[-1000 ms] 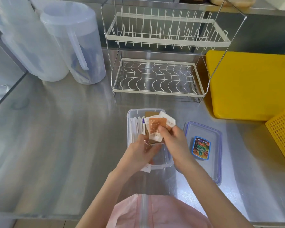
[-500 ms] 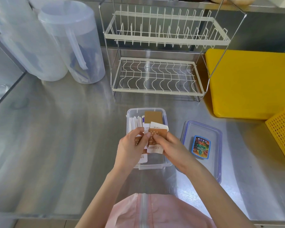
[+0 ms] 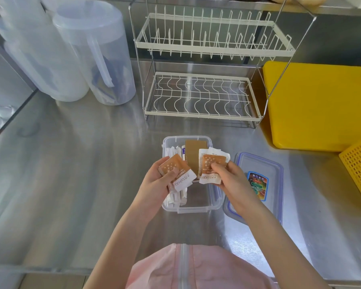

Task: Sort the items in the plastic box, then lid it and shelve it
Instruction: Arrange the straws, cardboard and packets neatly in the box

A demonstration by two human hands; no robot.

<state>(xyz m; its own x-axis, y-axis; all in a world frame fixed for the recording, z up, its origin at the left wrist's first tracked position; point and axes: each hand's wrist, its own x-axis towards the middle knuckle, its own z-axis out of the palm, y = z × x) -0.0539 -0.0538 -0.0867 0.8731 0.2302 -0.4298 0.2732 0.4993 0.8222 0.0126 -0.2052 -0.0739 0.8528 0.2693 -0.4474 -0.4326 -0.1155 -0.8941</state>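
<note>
Left hand (image 3: 157, 180): you grip a small stack of brown-and-white sachets (image 3: 176, 173), now drawn apart from the other hand.
Right hand (image 3: 227, 176): you pinch a second sachet bundle (image 3: 212, 166); half a second ago both hands met on one bundle.
Plastic box (image 3: 193, 208): open on the table (image 3: 71, 163), white sticks (image 3: 171, 152) along its left wall, under both hands.
Lid (image 3: 258, 163): flat, just right of the box.
Meaning: sorting is under way; lidding and shelving remain.

Kitchen: steel counter (image 3: 75, 163), dish rack (image 3: 206, 80), pitchers (image 3: 96, 55).
</note>
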